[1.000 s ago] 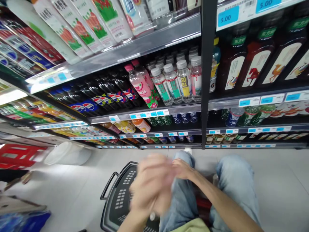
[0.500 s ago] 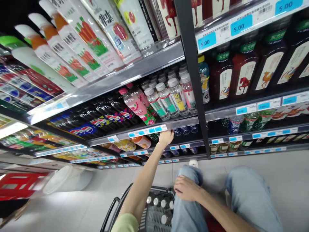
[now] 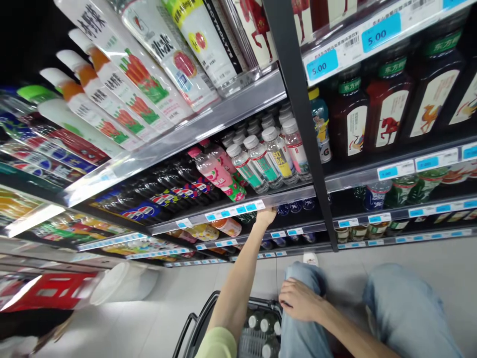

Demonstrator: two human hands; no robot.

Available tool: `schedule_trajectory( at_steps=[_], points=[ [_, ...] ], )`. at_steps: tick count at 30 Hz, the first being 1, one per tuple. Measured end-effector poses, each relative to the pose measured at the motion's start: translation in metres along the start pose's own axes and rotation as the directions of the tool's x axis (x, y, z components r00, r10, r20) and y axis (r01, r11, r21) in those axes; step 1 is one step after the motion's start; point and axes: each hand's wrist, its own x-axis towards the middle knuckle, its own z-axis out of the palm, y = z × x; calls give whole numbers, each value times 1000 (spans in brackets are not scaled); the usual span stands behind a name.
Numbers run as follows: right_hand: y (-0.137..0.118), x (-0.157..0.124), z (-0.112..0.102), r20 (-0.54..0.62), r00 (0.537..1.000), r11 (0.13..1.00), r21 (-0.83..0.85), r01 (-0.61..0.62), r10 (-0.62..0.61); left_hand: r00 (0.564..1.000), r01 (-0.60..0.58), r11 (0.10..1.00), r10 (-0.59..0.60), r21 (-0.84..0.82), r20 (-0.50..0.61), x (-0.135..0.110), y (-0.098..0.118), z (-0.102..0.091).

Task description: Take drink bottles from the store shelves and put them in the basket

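Green bottles point(image 3: 246, 218) and dark blue bottles point(image 3: 295, 207) sit on a low shelf, one level beneath the clear soda bottles point(image 3: 278, 154), and my left hand point(image 3: 267, 217) is in front of them, between the two kinds. A second ago that hand was a blur over the basket point(image 3: 261, 300), close to my other one; now the arm is stretched out to the shelf, much as it was half a second back. I take that as being at the picking part of the work, with nothing yet drawn out. My fingertips are hidden under the shelf edge, so I can't tell whether they grip a bottle or only touch one. My right hand point(image 3: 299, 300) stays draped on my knee point(image 3: 298, 272), fingers loosely bent and holding nothing. Above my knuckles runs the price strip point(image 3: 234, 211), so I judge any pull must come low and straight towards me, over the lower lip point(image 3: 315, 228). To the right, the black post point(image 3: 306, 134) bounds the bay. Between shelf and basket there is room over the floor point(image 3: 186, 283); inside the basket, white-capped bottles point(image 3: 265, 325) stand close against my knee's side.
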Motion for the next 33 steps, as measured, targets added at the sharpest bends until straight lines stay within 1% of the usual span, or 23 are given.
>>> schedule_trajectory(
  at_steps=[2, 6, 8, 11, 13, 14, 15, 16, 17, 18, 19, 20, 21, 22, 23, 25, 26, 28, 30, 31, 32, 33],
  points=[
    [1, 0, 2, 2, 1000, 1000, 7, 4, -4, 1000, -9, 998, 8, -67, -11, -17, -7, 2],
    [0, -2, 5, 1, 1000, 1000, 23, -1, 1, 989, -65, 988, 44, -142, -144, -55, -19, 6],
    [-1, -5, 6, -20, 1000, 999, 40, -11, 12, 986, -59, 984, 31, -166, -163, -74, -22, 8],
    [1, -11, 8, -103, 993, 994, 99, -54, 64, 985, -47, 973, 8, -224, -173, -99, -18, 9],
    [6, -13, 9, -192, 972, 982, 158, -107, 137, 978, -37, 966, -18, -257, -210, -112, -13, 6],
    [10, -14, 10, -240, 953, 972, 190, -139, 184, 973, -38, 962, -26, -271, -228, -118, -9, 3],
    [16, -14, 11, -287, 928, 958, 227, -177, 239, 970, -48, 957, -24, -285, -242, -123, -6, -1],
    [23, -13, 12, -332, 891, 935, 276, -222, 309, 966, -62, 952, -19, -300, -259, -128, -2, -6],
    [31, -11, 13, -369, 842, 900, 342, -270, 393, 959, -74, 945, -21, -319, -284, -133, 1, -13],
    [39, -10, 14, -395, 779, 849, 423, -315, 486, 948, -79, 936, -35, -343, -315, -138, 4, -21],
    [47, -8, 15, -409, 707, 787, 510, -348, 577, 936, -76, 925, -62, -372, -347, -142, 8, -30],
    [53, -6, 15, -421, 640, 734, 577, -358, 643, 923, -67, 912, -97, -404, -372, -147, 12, -39],
    [57, -5, 15, -449, 592, 714, 610, -344, 669, 912, -51, 898, -136, -437, -386, -152, 16, -49],
    [60, -4, 15, -502, 565, 732, 606, -311, 655, 908, -35, 883, -168, -468, -384, -157, 21, -58],
    [60, -3, 13, -564, 559, 776, 572, -267, 608, 912, -19, 869, -187, -494, -364, -163, 28, -65],
    [54, -5, 10, -666, 575, 867, 464, -181, 476, 932, 16, 846, -205, -533, -297, -174, 42, -76],
    [49, -7, 7, -683, 590, 891, 425, -159, 431, 944, 31, 835, -206, -549, -259, -180, 50, -78],
    [39, -12, 1, -674, 613, 901, 401, -166, 413, 959, 37, 811, -194, -584, -208, -190, 65, -75],
    [31, -20, -6, -646, 626, 890, 410, -198, 437, 955, 34, 764, -214, -644, -204, -199, 76, -62],
    [28, -23, -10, -631, 632, 883, 421, -208, 449, 946, 45, 720, -254, -693, -203, -204, 81, -52],
    [27, -26, -15, -617, 635, 873, 441, -211, 465, 931, 63, 656, -310, -752, -192, -210, 84, -38],
    [25, -28, -21, -600, 634, 855, 474, -210, 488, 914, 84, 572, -371, -816, -166, -217, 87, -23]
  ],
)
